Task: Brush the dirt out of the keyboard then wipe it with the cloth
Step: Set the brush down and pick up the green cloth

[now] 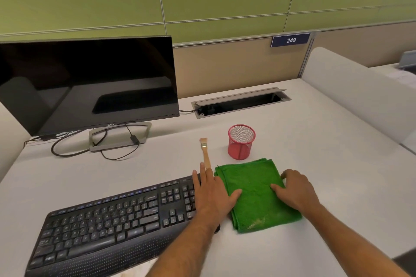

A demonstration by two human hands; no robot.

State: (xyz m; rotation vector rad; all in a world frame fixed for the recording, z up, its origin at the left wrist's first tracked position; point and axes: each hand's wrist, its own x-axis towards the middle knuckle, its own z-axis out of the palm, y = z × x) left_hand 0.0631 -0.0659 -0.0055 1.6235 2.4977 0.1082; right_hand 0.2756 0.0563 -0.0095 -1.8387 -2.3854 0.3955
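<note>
Green terry, folded into a thick pad, is the cloth point(256, 193); it lies flat on the white desk point(326, 153) just right of the black keyboard point(112, 220), and both hands rest on it. The left hand point(213, 193) lies flat with straight, slightly spread fingers, its palm bridging the keyboard's number-pad end and the cloth's left edge, its thumb on the cloth; it holds nothing. The right hand point(295, 189) presses on the cloth's right side, fingers loosely bent over the far corner, thumb laid inward on the fabric; whether it pinches the edge cannot be told.

The brush point(205, 153), wooden-handled with pale bristles pointing away, lies on the desk just beyond the left fingertips, between keyboard and red mesh cup point(241, 141); the brushing looks not yet begun.

Risks, as a judgement: picking up the cloth first would reverse the order and smear grit into the keys; the left palm, leaning on the number pad, could press keys or shove the keyboard sideways; a careless reach for the brush might knock it toward the cup, or tip that light cup; dragging the cloth could unfold it over the brush handle.
</note>
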